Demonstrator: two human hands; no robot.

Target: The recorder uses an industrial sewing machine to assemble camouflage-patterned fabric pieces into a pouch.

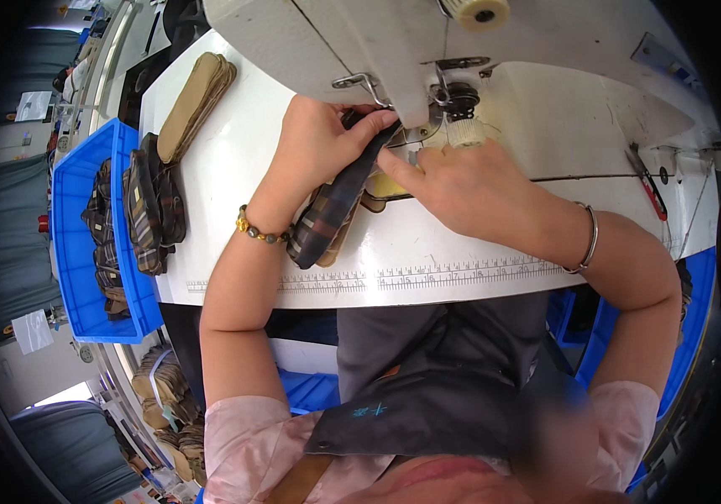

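A dark plaid fabric piece (335, 206) with a tan layer under it lies slantwise below the sewing machine head (327, 42). Its upper end reaches close to the needle area. My left hand (322, 139) pinches that upper end between thumb and fingers, its fingertips partly hidden behind the cloth. From the right, my right hand (469, 185) takes the cloth's right edge, with one finger stretched to it and the others curled. Some of those fingertips are hidden near the presser foot.
Tan sole-shaped pieces (196, 105) lie stacked at the table's far left. Nearer, plaid pieces (154, 206) are heaped beside a blue bin (83, 311) holding more. Red-handled snips (652, 189) rest at the right. A printed ruler (369, 279) runs along the front edge.
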